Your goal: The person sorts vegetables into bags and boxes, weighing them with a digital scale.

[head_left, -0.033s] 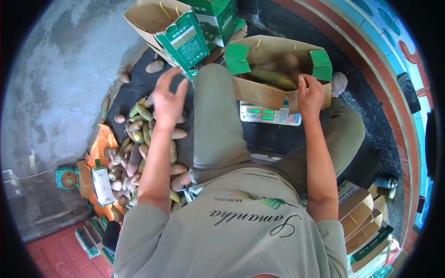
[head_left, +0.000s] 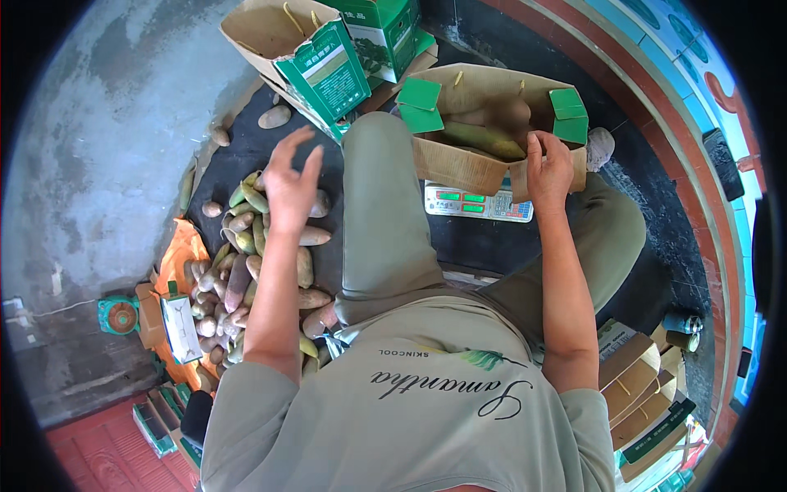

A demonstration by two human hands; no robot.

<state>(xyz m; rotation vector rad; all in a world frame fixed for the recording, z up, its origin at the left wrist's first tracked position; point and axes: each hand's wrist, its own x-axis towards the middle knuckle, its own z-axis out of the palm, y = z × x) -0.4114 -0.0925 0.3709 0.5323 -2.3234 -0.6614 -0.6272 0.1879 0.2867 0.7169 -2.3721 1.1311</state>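
My left hand (head_left: 293, 185) hovers over the far end of a pile of green and muddy brown radishes (head_left: 238, 283). Its fingers are spread and nothing is in them. On the right, my right hand (head_left: 550, 170) pinches the near rim of an open cardboard box (head_left: 459, 166) with green corner flaps. Long green radishes (head_left: 477, 140) lie inside that box; a blurred patch covers part of its contents. The box rests on or against a digital scale (head_left: 492, 204), whose lit display and keypad show below its near side.
Green and brown cartons (head_left: 328, 70) stand beyond my left knee, with a loose radish (head_left: 275, 117) beside them. Flattened cardboard (head_left: 635, 373) is stacked at lower right. An orange sack (head_left: 182, 246) and a small green fan (head_left: 119, 316) are at left. My legs flank the scale.
My left hand has shifted slightly to the left, away from my knee, with fingers still spread. The right hand and the box have stayed in place.
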